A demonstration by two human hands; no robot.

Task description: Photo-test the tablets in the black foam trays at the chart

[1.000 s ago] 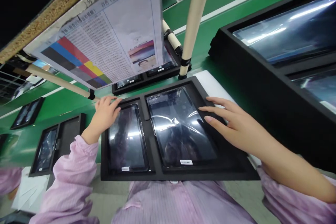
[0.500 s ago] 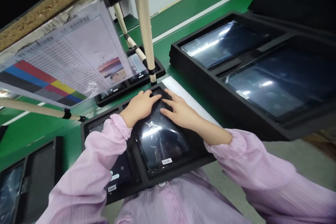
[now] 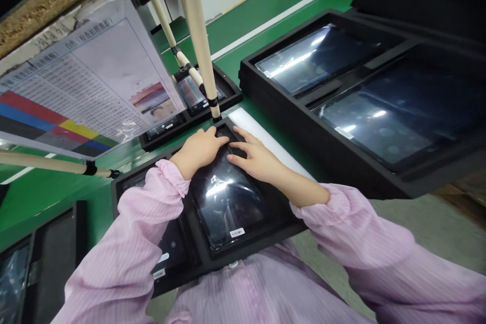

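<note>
A dark, glossy tablet (image 3: pixel 231 207) with a small white label near its lower edge lies in a recess of a black foam tray (image 3: pixel 216 259) in front of me. My left hand (image 3: pixel 201 149) rests at the tablet's far end, its index finger stretched onto the screen. My right hand (image 3: pixel 256 157) lies over the far right edge, fingers spread, touching or just above the glass. Neither hand grips anything. In the tray's left recess sits a second tablet (image 3: pixel 172 250), partly covered by my left sleeve.
To the right, a stack of black trays (image 3: pixel 304 116) holds two film-covered tablets. A pole rack (image 3: pixel 197 35) with a hanging printed sheet (image 3: pixel 102 91) stands at left. Another tray (image 3: pixel 79 233) is at lower left, and one more (image 3: pixel 231 88) lies behind the rack. A white strip (image 3: pixel 269 142) borders my tray.
The whole view has shifted slightly, so things sit a little further left. Both hands stay at the tablet's far end in nearly the same pose.
</note>
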